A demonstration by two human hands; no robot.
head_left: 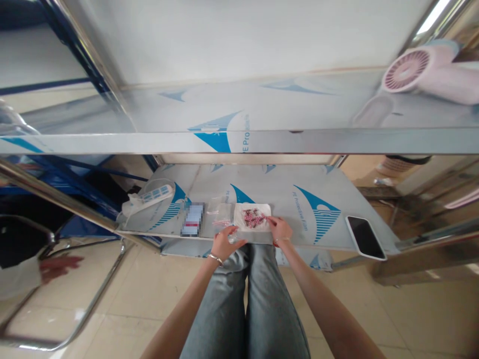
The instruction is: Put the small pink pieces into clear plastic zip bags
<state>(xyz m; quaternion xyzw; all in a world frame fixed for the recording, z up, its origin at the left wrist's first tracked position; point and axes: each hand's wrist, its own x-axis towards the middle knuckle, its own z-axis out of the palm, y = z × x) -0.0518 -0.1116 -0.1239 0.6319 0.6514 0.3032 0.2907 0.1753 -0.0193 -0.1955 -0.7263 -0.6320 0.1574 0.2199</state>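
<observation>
On the lower metal shelf, close to its front edge, lies a white, shallow tray or cloth-lined dish (239,208) with a heap of pink and dark red beads (253,218) in it. My right hand (280,229) is at the dish's right rim, fingertips pinched together by the beads; what they hold is too small to tell. My left hand (223,243), with a bracelet at the wrist, hovers at the shelf edge left of the dish, thumb and fingers apart. Just beyond it lie small clear plastic bags (220,212), some with pinkish contents.
A phone with a lit screen (192,219) and a white power strip (153,197) lie to the left. At right is a dark-screened phone (365,238). The upper shelf (149,143) crosses above, bearing a pink fan (407,70). A person's hand (60,267) shows at far left.
</observation>
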